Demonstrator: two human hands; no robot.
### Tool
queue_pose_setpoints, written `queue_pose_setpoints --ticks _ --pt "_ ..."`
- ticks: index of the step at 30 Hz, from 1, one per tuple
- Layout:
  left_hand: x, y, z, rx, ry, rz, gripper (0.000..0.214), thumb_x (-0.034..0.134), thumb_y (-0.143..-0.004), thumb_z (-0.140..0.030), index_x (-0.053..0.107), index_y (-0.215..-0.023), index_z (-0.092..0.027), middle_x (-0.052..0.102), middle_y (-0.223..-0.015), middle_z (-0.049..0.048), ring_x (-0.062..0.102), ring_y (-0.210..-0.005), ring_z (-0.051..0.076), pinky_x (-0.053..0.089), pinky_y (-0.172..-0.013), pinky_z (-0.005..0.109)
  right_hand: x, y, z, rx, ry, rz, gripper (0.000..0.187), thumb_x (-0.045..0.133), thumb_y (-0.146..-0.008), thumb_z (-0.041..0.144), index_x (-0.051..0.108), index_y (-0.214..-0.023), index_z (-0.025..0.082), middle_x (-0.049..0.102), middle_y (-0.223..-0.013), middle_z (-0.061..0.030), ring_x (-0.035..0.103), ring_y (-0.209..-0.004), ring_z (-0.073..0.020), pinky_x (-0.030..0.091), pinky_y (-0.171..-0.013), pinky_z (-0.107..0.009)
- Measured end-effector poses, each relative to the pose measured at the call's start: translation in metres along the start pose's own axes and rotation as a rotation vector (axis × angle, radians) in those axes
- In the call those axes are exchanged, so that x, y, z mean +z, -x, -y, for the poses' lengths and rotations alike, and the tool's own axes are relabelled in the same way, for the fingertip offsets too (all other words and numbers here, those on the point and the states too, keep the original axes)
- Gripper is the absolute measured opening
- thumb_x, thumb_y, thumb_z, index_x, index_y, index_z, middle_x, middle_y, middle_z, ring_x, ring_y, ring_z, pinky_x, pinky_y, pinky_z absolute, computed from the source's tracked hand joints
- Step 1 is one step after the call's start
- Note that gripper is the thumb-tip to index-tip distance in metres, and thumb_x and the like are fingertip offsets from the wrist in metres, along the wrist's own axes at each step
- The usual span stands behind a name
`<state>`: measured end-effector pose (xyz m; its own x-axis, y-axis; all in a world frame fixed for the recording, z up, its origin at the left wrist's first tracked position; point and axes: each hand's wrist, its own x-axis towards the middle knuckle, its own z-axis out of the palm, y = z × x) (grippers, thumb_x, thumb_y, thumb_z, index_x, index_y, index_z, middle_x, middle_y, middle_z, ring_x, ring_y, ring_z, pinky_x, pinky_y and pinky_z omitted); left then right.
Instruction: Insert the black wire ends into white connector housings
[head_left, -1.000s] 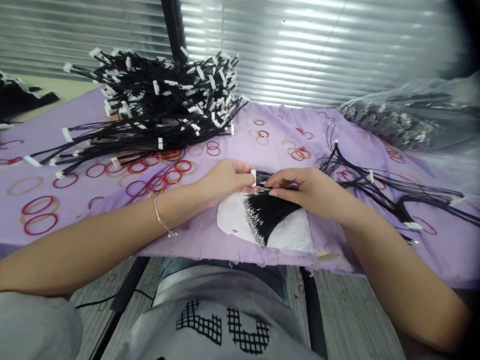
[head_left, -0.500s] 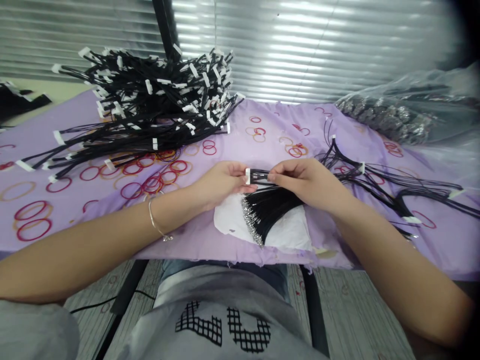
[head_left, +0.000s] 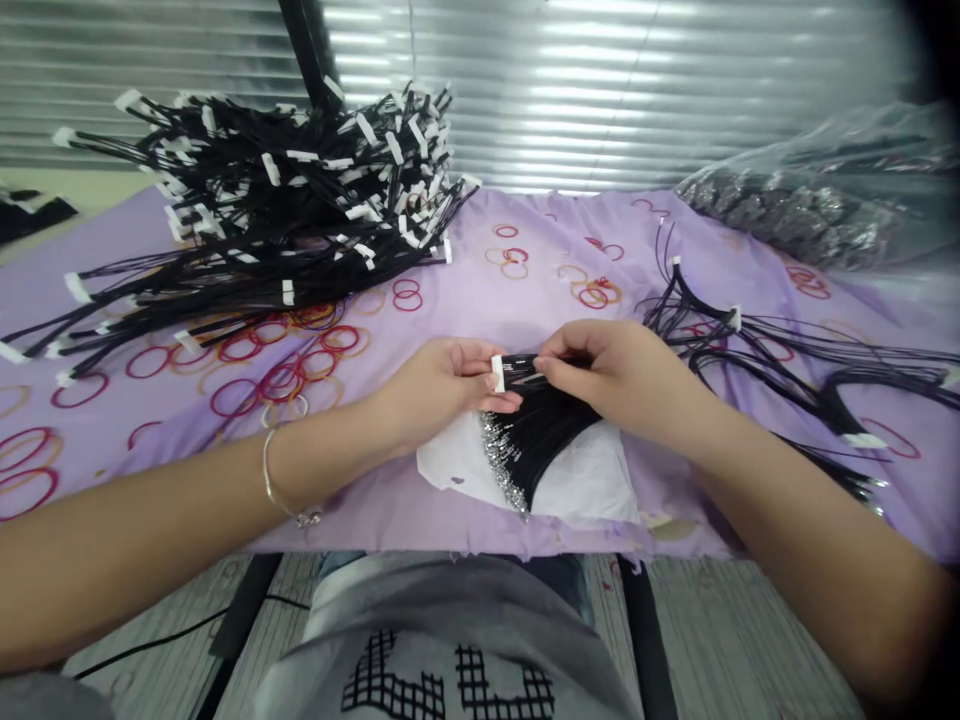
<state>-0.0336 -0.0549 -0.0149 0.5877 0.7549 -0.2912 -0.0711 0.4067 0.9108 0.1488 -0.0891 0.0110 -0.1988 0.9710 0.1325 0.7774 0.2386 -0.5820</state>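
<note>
Between the fingertips of my left hand point(head_left: 450, 385) is a small white connector housing point(head_left: 498, 373). Black wires point(head_left: 519, 370) run out of it to the right, and my right hand point(head_left: 600, 370) pinches them a short way from the housing. Just below both hands a fan of black wires point(head_left: 551, 430) lies on a white sheet point(head_left: 585, 475). Their silver crimped ends point(head_left: 504, 460) point left. Whether each wire is fully seated in the housing is too small to tell.
A big heap of black wire harnesses point(head_left: 300, 190) with white connectors stands at the back left. Red and orange rings pattern the purple cloth point(head_left: 480, 310). More harnesses point(head_left: 750, 350) lie on the right, behind them a clear plastic bag point(head_left: 817, 205) of metallic parts.
The view has shifted slightly, so the table sits a little lower. Both hands keep hold of the connector and its wires; the wires at the housing now look more closely bunched.
</note>
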Motion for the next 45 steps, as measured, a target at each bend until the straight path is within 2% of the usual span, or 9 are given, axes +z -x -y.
queue_pose_setpoints --ticks 8,19,27,32,35,40,45 --pt "-0.001 0.000 0.001 0.003 -0.031 0.012 0.019 0.054 -0.077 -0.001 0.064 -0.090 -0.009 0.067 -0.079 0.0052 0.065 -0.069 0.009 0.053 -0.071 0.021 0.000 0.001 0.001 -0.036 0.014 -0.016 0.016 0.053 -0.078 0.025 0.064 -0.071 0.016 0.061 -0.065 0.0013 0.051 -0.055 -0.0082 0.035 -0.053 -0.022" --pt "-0.001 0.000 0.000 0.006 -0.048 0.010 0.019 0.054 -0.077 0.000 0.064 -0.091 -0.009 0.067 -0.077 0.0048 0.065 -0.068 0.008 0.053 -0.069 0.019 0.001 -0.001 0.003 0.000 0.023 -0.003 0.016 0.053 -0.078 0.025 0.065 -0.072 0.015 0.061 -0.063 0.0005 0.050 -0.053 -0.0081 0.033 -0.051 -0.023" --pt "0.002 0.003 -0.003 -0.007 -0.090 0.000 0.019 0.057 -0.077 -0.004 0.063 -0.094 -0.008 0.068 -0.079 0.0044 0.065 -0.071 0.009 0.052 -0.074 0.021 -0.001 0.002 0.007 0.055 -0.002 0.011 0.017 0.053 -0.078 0.026 0.065 -0.073 0.015 0.060 -0.062 0.0014 0.049 -0.052 -0.0074 0.033 -0.050 -0.022" --pt "0.002 0.004 -0.001 -0.011 -0.085 -0.003 0.019 0.060 -0.076 -0.005 0.063 -0.095 -0.008 0.069 -0.081 0.0047 0.065 -0.072 0.009 0.052 -0.075 0.021 0.002 0.001 0.007 0.035 0.017 0.020 0.015 0.054 -0.078 0.024 0.064 -0.072 0.015 0.060 -0.063 0.0015 0.049 -0.053 -0.0074 0.034 -0.051 -0.023" --pt "-0.002 0.003 -0.001 -0.007 -0.046 0.034 0.020 0.062 -0.075 -0.006 0.064 -0.095 -0.009 0.069 -0.084 0.0054 0.065 -0.076 0.010 0.051 -0.079 0.023 0.001 0.000 0.005 0.011 0.027 0.024 0.014 0.054 -0.078 0.023 0.064 -0.072 0.015 0.061 -0.064 0.0019 0.050 -0.054 -0.0071 0.034 -0.052 -0.023" --pt "-0.010 -0.001 -0.004 0.002 0.094 0.171 0.017 0.057 -0.079 -0.007 0.066 -0.094 -0.007 0.067 -0.095 0.0085 0.065 -0.084 0.012 0.048 -0.083 0.023 0.000 -0.002 0.001 -0.003 -0.018 0.010 0.016 0.055 -0.080 0.027 0.065 -0.074 0.015 0.060 -0.062 0.0022 0.049 -0.053 -0.0068 0.034 -0.051 -0.022" --pt "-0.012 -0.005 -0.002 0.009 0.048 0.200 0.015 0.052 -0.083 -0.009 0.065 -0.089 -0.007 0.067 -0.093 0.0083 0.064 -0.081 0.010 0.047 -0.081 0.022 0.002 -0.003 -0.001 -0.046 -0.031 0.019 0.016 0.056 -0.080 0.027 0.065 -0.075 0.014 0.060 -0.063 0.0019 0.048 -0.054 -0.0067 0.034 -0.052 -0.022"
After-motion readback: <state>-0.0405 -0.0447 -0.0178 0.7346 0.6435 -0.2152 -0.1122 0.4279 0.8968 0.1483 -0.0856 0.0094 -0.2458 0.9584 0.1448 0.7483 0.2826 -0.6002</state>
